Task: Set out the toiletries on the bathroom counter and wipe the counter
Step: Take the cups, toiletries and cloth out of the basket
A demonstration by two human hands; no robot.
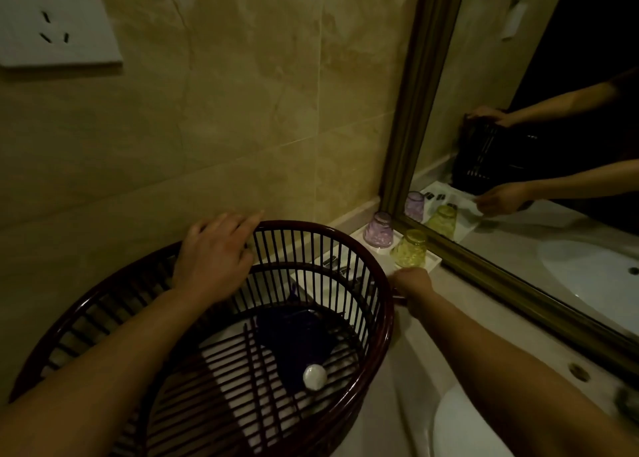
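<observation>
A dark red slatted basket [380, 283] stands tilted on the counter [460, 304] against the tiled wall. Inside it lies a dark blue bottle [294, 339] with a white cap [314, 377]. My left hand [214, 259] lies over the basket's far rim and holds it. Behind the basket sits a white tray [432, 261] carrying an upturned purple cup [379, 230] and an upturned yellow cup [409, 249]. My right hand [413, 282] is closed at the tray's near edge; the mirror shows its fingers pinching that edge.
A framed mirror [415, 93] runs along the right side of the counter and reflects my arms, the basket and the cups. A white sink basin [463, 429] lies at the bottom right. A white wall socket [52, 17] is at the upper left.
</observation>
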